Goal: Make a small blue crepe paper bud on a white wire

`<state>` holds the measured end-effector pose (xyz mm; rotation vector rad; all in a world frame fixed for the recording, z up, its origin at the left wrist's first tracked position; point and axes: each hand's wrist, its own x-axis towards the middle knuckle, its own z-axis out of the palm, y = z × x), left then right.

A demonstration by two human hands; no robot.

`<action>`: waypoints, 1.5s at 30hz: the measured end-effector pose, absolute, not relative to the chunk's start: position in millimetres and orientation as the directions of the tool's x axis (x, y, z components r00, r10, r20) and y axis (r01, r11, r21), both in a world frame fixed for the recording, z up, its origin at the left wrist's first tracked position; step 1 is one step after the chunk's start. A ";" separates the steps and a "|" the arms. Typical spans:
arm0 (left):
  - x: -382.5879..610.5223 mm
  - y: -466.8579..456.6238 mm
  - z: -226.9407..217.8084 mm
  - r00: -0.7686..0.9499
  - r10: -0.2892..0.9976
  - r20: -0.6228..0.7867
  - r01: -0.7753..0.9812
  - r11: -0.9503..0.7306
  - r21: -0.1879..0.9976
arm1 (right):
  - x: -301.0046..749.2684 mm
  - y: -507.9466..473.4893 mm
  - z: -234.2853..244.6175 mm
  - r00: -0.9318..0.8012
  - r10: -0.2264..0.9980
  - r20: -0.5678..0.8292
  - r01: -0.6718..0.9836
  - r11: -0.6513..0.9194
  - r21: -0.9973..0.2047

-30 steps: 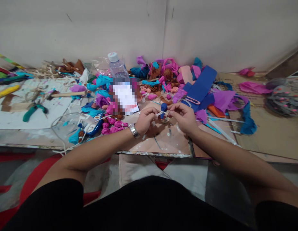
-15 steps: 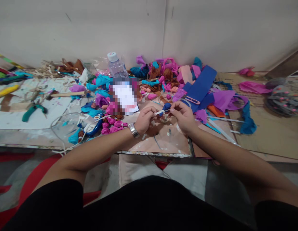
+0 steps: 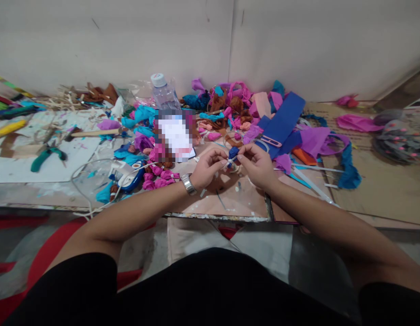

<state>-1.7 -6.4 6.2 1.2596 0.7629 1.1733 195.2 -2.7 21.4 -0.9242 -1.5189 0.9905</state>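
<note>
Pinching a narrow white strip point(image 3: 231, 160) at a small dk-blue bundle point(image 3: 233, 151), both hands are over the surface point(image 3: 210, 203), R of the phone point(image 3: 176, 136). L hand point(image 3: 210, 168): fingers nearly closed, thumb & fingertips on one end of the strip; metal wristwatch point(image 3: 188, 184) on that wrist. R hand point(image 3: 258, 165): fingers also drawn in tight, thumb & forefinger on the strip's other end. Bundle sits btwn the two sets of fingertips, strip across it; can't tell if any hidden fingers touch it.

Writing: phone screen is pixelated, unreadable. Bottle point(image 3: 165, 97) behind it has a white cap w/ a small reddish mark, too small to make out. Cardboard point(image 3: 376, 190) at far R has dark print along its back part, illegible from here. Blue-&-white gadget point(image 3: 132, 181) L of the phone shows a round orange mark, can't read it.

Also about: pink knotted bundles point(image 3: 160, 182) near L hand; blue paper point(image 3: 284, 115) beyond R hand w/ a pink tool point(image 3: 271, 141) on it; green-handled pliers point(image 3: 43, 159) on a white sheet point(image 3: 74, 163), far L.
</note>
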 end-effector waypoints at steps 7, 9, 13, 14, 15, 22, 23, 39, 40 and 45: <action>0.9 -7.1 8.0 0.283 0.946 0.155 -0.237 -0.087 0.967 | 195.5 -2.1 23.4 -0.142 0.922 0.360 0.072 0.373 -0.925; 0.9 -7.1 8.4 0.289 0.944 0.158 -0.233 -0.090 0.968 | 196.3 -1.2 22.6 -0.137 0.922 0.362 0.078 0.374 -0.924; 0.5 -6.1 6.9 0.299 0.941 0.160 -0.216 -0.097 0.972 | 197.6 -0.5 20.4 -0.138 0.920 0.368 0.111 0.384 -0.917; 0.6 -5.7 5.9 0.302 0.940 0.159 -0.216 -0.096 0.972 | 197.9 -0.5 20.1 -0.140 0.918 0.371 0.116 0.387 -0.915; 0.8 -5.2 4.6 0.307 0.939 0.158 -0.216 -0.092 0.972 | 198.2 -0.4 20.0 -0.140 0.917 0.373 0.118 0.389 -0.914; 0.9 -4.6 -1.1 0.349 0.929 0.121 -0.162 -0.067 0.984 | 201.3 1.9 21.8 -0.117 0.908 0.402 0.187 0.418 -0.889; 0.3 -4.8 -0.9 0.351 0.929 0.115 -0.143 -0.068 0.987 | 201.8 2.0 22.1 -0.119 0.905 0.408 0.201 0.425 -0.883; -3.7 -4.4 2.8 0.448 0.886 0.116 -0.100 -0.079 0.992 | 202.7 -5.4 26.6 -0.290 0.825 0.485 0.373 0.565 -0.736; -3.6 -4.0 2.3 0.447 0.887 0.117 -0.103 -0.078 0.992 | 202.8 -5.1 26.1 -0.292 0.823 0.488 0.373 0.567 -0.734; -3.4 -2.6 -0.2 0.440 0.889 0.125 -0.120 -0.080 0.990 | 203.3 -3.7 24.2 -0.297 0.821 0.488 0.379 0.570 -0.729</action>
